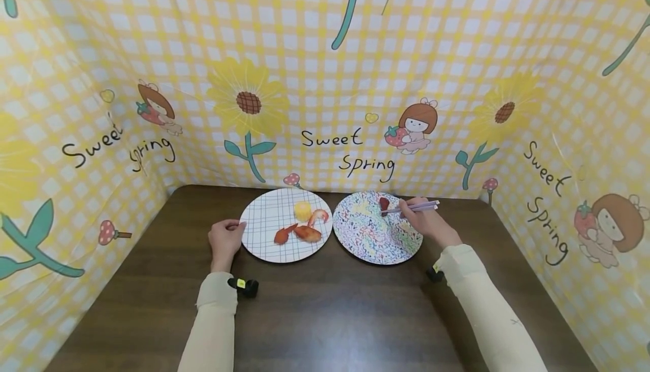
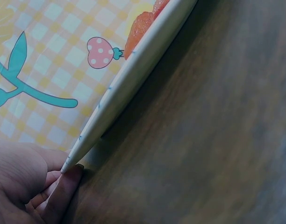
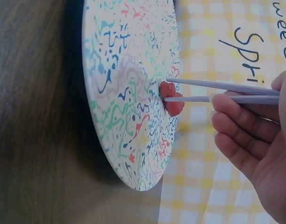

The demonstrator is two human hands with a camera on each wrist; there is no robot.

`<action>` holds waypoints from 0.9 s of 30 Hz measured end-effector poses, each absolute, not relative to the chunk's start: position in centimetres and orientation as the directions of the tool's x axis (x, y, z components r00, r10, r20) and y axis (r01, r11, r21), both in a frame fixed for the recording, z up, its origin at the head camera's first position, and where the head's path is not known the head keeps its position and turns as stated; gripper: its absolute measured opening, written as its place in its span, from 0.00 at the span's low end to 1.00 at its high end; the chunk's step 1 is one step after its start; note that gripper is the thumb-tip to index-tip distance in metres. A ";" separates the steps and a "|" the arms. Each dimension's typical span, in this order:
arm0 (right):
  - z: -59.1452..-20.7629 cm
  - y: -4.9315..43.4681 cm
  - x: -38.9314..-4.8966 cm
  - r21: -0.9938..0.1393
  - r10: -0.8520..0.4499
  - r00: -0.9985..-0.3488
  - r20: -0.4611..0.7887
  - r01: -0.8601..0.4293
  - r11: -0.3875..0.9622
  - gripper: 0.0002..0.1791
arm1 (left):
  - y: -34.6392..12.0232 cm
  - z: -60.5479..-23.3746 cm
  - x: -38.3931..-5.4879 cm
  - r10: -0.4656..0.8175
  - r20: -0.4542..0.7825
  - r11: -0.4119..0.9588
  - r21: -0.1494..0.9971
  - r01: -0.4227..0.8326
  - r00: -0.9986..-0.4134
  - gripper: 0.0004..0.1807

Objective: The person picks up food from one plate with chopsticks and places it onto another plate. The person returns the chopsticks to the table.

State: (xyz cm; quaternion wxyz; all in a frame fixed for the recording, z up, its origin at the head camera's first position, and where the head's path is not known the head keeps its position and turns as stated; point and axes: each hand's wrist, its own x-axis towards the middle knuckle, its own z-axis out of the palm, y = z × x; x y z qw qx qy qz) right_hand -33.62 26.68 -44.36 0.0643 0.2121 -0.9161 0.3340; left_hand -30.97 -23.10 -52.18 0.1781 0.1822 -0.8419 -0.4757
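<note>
My left hand [image 1: 225, 242] pinches the left rim of a white plate with blue grid lines [image 1: 264, 231]; in the left wrist view the rim [image 2: 105, 107] lies between thumb and finger. My right hand [image 1: 424, 219] holds a pair of pale purple chopsticks [image 1: 425, 206]. Their tips are at a dark red food piece [image 1: 383, 203] on a plate with multicoloured squiggles [image 1: 360, 242]. The right wrist view has the chopsticks [image 3: 227, 87] with one tip over the red piece [image 3: 173, 102] and the other by its edge; whether they grip it, I cannot tell.
On the grid plate lie a yellow corn-like chunk [image 1: 302, 210], a shrimp [image 1: 319, 217], a browned wing-like piece [image 1: 308, 233] and a red-orange piece [image 1: 284, 235]. Both plates stand near the back of a dark wooden table [image 1: 325, 315]. Yellow checked cloth [image 1: 325, 90] encloses the back and sides.
</note>
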 end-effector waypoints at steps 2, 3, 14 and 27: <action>-44.5 26.6 -33.7 -0.588 -0.331 -0.907 0.261 -0.421 0.691 0.24 | -23.1 -52.2 -30.9 -0.478 0.121 0.480 0.865 -0.144 -0.870 0.15; -44.6 26.5 -33.7 -0.585 -0.324 -0.909 0.261 -0.416 0.696 0.24 | -23.1 -52.2 -30.8 -0.477 0.118 0.480 0.865 -0.146 -0.871 0.15; -44.7 26.0 -34.0 -0.569 -0.393 -0.886 0.245 -0.460 0.681 0.21 | -23.1 -52.2 -30.8 -0.482 0.128 0.478 0.867 -0.138 -0.867 0.15; -45.3 25.5 -33.2 -0.516 -0.418 -0.865 0.279 -0.502 0.694 0.21 | -23.2 -52.3 -30.8 -0.477 0.128 0.481 0.866 -0.136 -0.870 0.15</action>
